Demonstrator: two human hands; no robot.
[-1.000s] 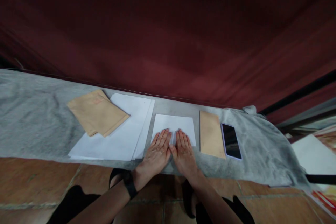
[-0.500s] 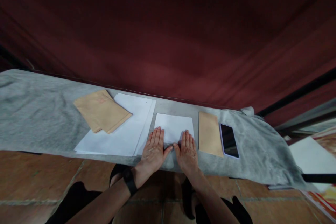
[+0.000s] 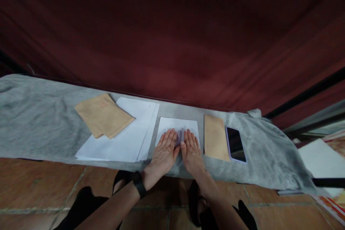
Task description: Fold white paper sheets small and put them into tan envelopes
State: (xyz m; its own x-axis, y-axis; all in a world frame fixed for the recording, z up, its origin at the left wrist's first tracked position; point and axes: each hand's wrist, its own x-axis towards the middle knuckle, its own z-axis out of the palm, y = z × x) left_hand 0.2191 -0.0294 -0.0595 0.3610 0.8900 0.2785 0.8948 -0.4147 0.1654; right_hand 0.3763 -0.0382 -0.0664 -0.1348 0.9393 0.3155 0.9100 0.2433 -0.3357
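A folded white sheet of paper (image 3: 178, 125) lies on the grey cloth (image 3: 40, 125) in front of me. My left hand (image 3: 164, 151) lies flat on its near left part, fingers stretched out and together. My right hand (image 3: 192, 150) lies flat on its near right part, right beside the left hand, thumbs almost touching. Both hands press on the paper and hold nothing. A black band sits on my left wrist.
Left of the sheet lies a stack of white paper (image 3: 126, 136) with two brown envelopes (image 3: 104, 115) on top. Right of it lie one brown envelope (image 3: 215, 137) and a dark phone (image 3: 235, 144). A dark red curtain (image 3: 172, 36) hangs behind. Tiled floor lies below.
My hands slid apart along the sheet's near edge half a second ago, then came back together at its middle. The paper has stayed in place.
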